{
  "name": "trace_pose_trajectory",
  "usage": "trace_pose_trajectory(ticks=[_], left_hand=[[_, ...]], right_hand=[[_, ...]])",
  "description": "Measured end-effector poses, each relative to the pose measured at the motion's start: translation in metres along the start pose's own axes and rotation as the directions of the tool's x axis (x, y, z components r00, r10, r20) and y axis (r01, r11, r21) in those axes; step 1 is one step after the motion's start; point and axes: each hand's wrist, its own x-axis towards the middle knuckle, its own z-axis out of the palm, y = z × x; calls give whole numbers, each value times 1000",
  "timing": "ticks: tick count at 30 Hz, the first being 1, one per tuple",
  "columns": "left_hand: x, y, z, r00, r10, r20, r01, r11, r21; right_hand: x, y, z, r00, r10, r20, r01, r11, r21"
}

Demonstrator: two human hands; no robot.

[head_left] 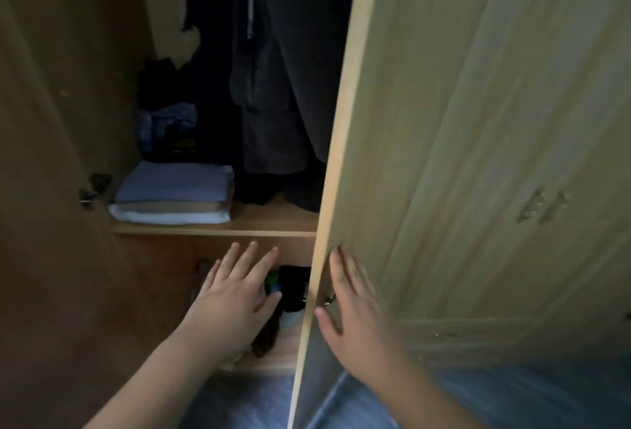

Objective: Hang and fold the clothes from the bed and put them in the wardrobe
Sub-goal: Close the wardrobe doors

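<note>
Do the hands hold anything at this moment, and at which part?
Nothing is held. The right hand lies flat, fingers straight, on the wardrobe door near its edge. The left hand is open, reaching toward the lower compartment.

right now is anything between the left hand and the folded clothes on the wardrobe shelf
Nothing visible does. The left hand is open below the shelf's light wooden edge; the folded blue, beige and white stack lies above it, uncovered.

Pale wood-grain wardrobe door (478, 155), brown inner door (51, 189), folded stack (174, 194) lavender over beige over white, dark hanging clothes (273, 70)
</note>
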Motion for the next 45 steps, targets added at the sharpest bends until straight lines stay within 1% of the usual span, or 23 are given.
trace_pose_trajectory(ticks=[2, 4, 5, 8, 11, 13, 16, 20, 26, 29, 31, 34, 37, 40, 43, 45], left_hand=[[6, -23, -8, 999, -53, -5, 53, 999, -13], [17, -46, -12, 994, -108, -14, 108, 994, -18], [23, -57, -13, 991, -131, -28, 130, 991, -15], [47, -88, -17, 984, -172, -57, 173, 985, 10], [73, -116, -18, 980, -191, -53, 190, 982, -19], [89, -132, -16, 981, -189, -35, 188, 981, -38], [112, -146, -11, 986, -164, -15, 163, 985, -59], [136, -157, -3, 991, -128, 26, 130, 989, -70], [145, -155, 1, 987, -141, 73, 147, 985, -89], [139, -151, -2, 984, -170, 59, 174, 982, -68], [130, -148, -6, 980, -197, 24, 198, 979, -46], [106, -140, -15, 964, -264, -42, 263, 965, -25], [70, -129, -18, 931, -357, -76, 357, 934, -18], [27, -119, -10, 878, -475, -61, 474, 880, -18], [-27, -115, 5, 819, -571, -49, 572, 820, 11], [-67, -109, 8, 791, -612, -24, 612, 789, 52]], right_hand=[[37, -4, 22, 997, -56, 45, 55, 998, 23], [78, -9, 41, 990, -112, 80, 114, 993, -21], [98, -14, 49, 989, -115, 97, 119, 992, -36], [148, -26, 75, 989, -50, 140, 61, 995, -75], [181, -32, 99, 998, -35, 55, 42, 988, -149], [199, -32, 115, 999, 4, 37, 3, 982, -191], [218, -33, 127, 997, 68, 20, -61, 963, -262], [232, -23, 135, 999, 40, 29, -28, 944, -328], [249, -14, 137, 998, 29, 64, -8, 952, -308], [253, -15, 137, 996, 33, 77, -10, 958, -288], [253, -15, 136, 996, 22, 84, 2, 962, -274], [246, -15, 128, 997, -17, 77, 34, 975, -219], [227, -12, 124, 989, -68, 133, 83, 990, -110], [203, -16, 125, 966, -181, 182, 193, 980, -51], [183, -39, 126, 921, -336, 197, 336, 941, 35], [167, -66, 124, 861, -445, 247, 431, 895, 111]])
